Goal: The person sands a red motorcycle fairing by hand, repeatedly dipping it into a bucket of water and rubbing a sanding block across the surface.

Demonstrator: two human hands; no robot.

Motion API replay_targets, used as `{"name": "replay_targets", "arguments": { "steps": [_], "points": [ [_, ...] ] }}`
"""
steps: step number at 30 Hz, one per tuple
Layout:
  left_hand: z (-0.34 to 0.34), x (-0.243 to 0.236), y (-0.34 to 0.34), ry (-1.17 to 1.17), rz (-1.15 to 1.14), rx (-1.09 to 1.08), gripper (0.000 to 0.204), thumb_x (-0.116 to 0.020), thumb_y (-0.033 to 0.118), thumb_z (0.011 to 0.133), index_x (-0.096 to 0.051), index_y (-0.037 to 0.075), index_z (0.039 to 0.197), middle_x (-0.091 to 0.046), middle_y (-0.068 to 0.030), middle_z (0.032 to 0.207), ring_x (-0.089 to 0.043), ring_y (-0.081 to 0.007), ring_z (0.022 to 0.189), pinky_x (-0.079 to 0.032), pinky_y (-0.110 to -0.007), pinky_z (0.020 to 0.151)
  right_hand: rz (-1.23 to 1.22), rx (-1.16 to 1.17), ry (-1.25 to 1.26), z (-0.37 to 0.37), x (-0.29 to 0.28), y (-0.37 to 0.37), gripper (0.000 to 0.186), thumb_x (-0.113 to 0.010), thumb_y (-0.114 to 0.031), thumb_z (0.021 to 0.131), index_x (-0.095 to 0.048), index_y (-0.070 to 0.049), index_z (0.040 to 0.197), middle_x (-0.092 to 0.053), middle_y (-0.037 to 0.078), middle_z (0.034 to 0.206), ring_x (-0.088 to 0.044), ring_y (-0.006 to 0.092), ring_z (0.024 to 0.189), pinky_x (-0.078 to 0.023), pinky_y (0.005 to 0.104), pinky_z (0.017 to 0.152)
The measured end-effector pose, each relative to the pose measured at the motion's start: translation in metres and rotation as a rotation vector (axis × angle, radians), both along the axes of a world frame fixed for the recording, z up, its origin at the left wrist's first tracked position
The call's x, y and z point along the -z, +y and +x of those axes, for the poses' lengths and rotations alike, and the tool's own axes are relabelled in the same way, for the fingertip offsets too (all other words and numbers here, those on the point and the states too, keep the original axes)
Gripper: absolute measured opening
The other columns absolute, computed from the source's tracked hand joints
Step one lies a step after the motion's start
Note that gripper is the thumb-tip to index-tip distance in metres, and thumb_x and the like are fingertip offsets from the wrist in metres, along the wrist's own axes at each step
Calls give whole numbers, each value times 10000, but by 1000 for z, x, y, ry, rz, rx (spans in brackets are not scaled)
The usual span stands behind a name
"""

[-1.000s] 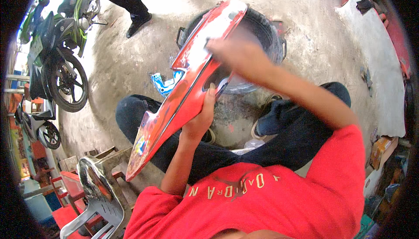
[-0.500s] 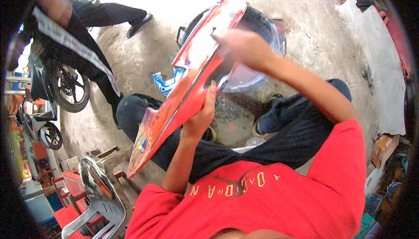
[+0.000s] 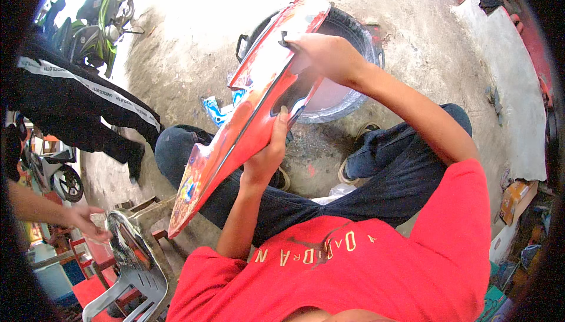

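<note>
Fingers of our left hand grasp the edge of a long, pointed, red plastic panel; those of our right hand pinch a small dark scrap against its face. We judge the panel light, stiff, perhaps slippery, best held by its edges. Glossy, colour-flecked towards its lower tip, it slants above our dark-blue denim jeans and a round black tub.

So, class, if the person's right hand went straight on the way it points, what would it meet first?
The red-and-white panel, which the right hand appears to touch; past its edge, perhaps the dark tub, though depth is unclear.
</note>
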State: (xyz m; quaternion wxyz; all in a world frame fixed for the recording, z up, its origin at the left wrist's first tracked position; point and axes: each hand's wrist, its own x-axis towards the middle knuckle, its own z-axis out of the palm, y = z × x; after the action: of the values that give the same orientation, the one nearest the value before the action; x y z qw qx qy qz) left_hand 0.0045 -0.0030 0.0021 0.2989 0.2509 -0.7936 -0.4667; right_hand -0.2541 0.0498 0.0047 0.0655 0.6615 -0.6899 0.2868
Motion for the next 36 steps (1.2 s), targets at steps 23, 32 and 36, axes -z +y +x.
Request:
{"name": "replay_targets", "arguments": {
  "steps": [23,32,36],
  "points": [
    [-4,3,-10,38,-565,-43,194,-750,92,942,-748,2,1114,-749,-74,1001,-716,-154,863,-562,-311,773,682,406,-84,-129,145,9,276,-574,-159,909,-757,-105,1108,-735,229,1050,-722,423,967,-575,534,865],
    [2,0,-8,94,-42,-38,231,-728,73,966,-710,-14,1179,-739,-63,1032,-692,-128,880,-558,-302,778,798,551,-307,-30,289,-3,252,-589,-142,924,-746,-75,1109,-725,239,1126,-694,422,1092,-548,506,961],
    [2,-2,-9,101,58,-94,198,-722,63,968,-719,-18,1149,-734,-59,1023,-687,-127,875,-555,-295,776,908,462,-489,-1,338,-16,318,-713,-202,855,-759,-56,1134,-733,244,1135,-708,394,1101,-547,497,973]
  ]
}}
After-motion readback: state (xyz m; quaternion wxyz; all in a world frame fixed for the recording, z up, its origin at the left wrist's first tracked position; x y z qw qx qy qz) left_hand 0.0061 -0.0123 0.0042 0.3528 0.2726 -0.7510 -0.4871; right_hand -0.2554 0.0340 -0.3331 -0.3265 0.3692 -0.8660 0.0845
